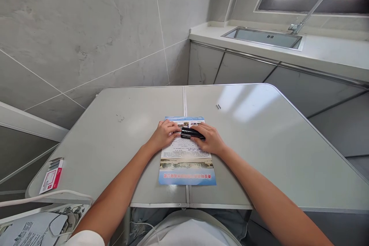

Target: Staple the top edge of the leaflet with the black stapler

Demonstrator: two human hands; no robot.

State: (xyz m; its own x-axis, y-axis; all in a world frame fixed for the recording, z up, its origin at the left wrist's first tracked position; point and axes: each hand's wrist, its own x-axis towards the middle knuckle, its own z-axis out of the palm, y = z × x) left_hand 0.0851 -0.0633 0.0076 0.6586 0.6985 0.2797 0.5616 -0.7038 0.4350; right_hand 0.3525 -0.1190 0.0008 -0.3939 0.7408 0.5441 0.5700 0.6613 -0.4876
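Observation:
A black stapler (188,133) lies crosswise over a printed leaflet (187,152) in the middle of the table. The leaflet's big red title (187,176) appears upside down from my side. My right hand (210,137) is closed around the stapler's right end. At the left end, the bent fingers and thumb of my left hand (165,133) close in on the stapler's tip; the exact contact is too small to see. Up and to the right, two small strips of staples (218,106) lie on the tabletop.
A red and white packet (52,175) sits at the light table's (259,153) left corner. A white cable (43,196) runs below it, beside a bag-like white item (33,228). Behind stands a counter with a sink (262,37) and a tap (313,5).

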